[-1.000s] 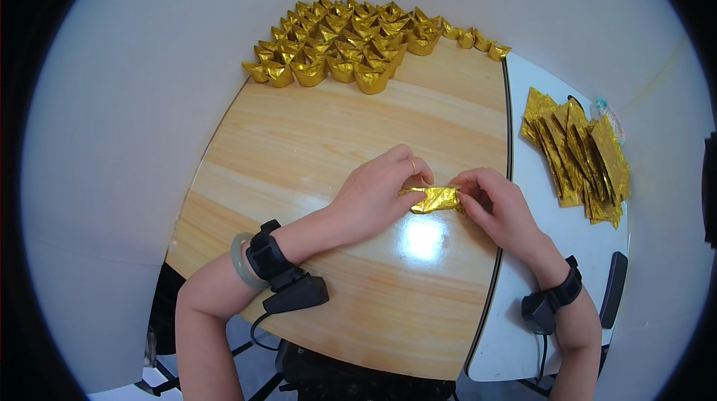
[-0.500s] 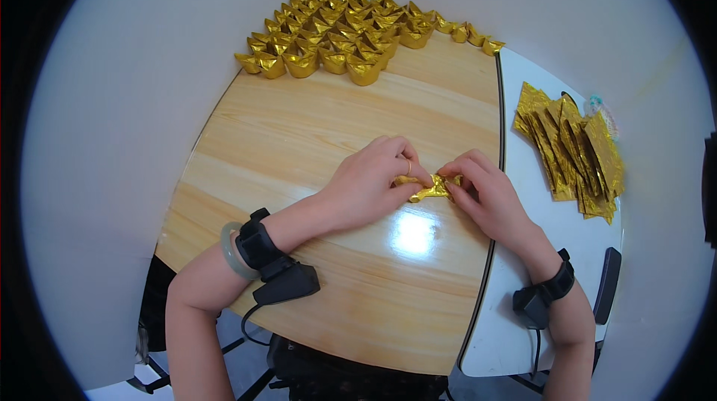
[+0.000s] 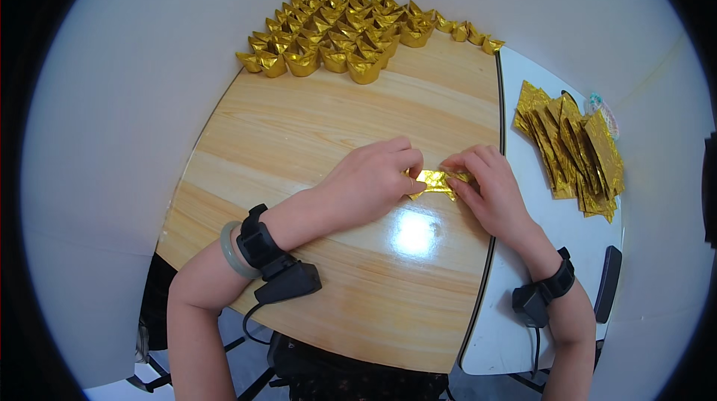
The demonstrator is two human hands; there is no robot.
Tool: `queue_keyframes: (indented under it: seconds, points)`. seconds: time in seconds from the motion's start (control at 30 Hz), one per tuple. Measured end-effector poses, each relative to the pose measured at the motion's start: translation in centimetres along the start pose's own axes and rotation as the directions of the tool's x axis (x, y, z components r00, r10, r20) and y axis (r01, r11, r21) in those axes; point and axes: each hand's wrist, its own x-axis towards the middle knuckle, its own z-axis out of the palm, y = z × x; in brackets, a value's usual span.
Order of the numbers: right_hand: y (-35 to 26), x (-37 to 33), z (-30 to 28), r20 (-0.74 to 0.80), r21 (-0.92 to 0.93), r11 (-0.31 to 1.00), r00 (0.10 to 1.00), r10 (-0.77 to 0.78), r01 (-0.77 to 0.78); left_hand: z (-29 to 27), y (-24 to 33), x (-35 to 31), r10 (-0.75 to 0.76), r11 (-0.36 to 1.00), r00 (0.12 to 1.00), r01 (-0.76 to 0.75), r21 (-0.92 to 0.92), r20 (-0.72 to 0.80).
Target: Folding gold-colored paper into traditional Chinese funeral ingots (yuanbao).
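A narrow strip of folded gold foil paper point(image 3: 434, 181) lies between my hands, just above the wood-grain tabletop point(image 3: 336, 281) or on it; I cannot tell which. The left end is pinched by my left hand point(image 3: 377, 173), thumb and fingers closed together. My right hand point(image 3: 489, 188) grips the other end between thumb and fingertips. Both ends of the strip are partly hidden by the fingers. At the far side of the table stand rows of folded gold paper ingots point(image 3: 321, 31), boat-shaped with pointed tips.
To the right, a white table point(image 3: 515, 311) adjoins the wooden one along a dark edge. A stack of flat gold paper pieces point(image 3: 571, 147) lies on it, with a dark bar-shaped object point(image 3: 609, 284) nearer me. Pale walls point(image 3: 134, 140) rise around the tables.
The foil strip now shows flatter and wider between my hands. My left hand has shifted slightly left, its fingers more curled; my right fingers have moved slightly right.
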Motion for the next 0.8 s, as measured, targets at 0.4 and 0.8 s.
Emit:
queue_keyframes:
  seconds: [0.4,0.8]
  points:
    - [0.2,-0.1,0.0,0.015,0.047,0.993,0.994,-0.108,0.107,-0.2,-0.3,0.0,-0.070,0.992,0.996,0.076,-0.099,0.061]
    - [-0.4,-0.4,-0.5,0.086,0.108,0.991,0.992,-0.088,0.079,-0.1,0.5,0.1,0.113,0.947,0.992,-0.093,0.307,-0.050]
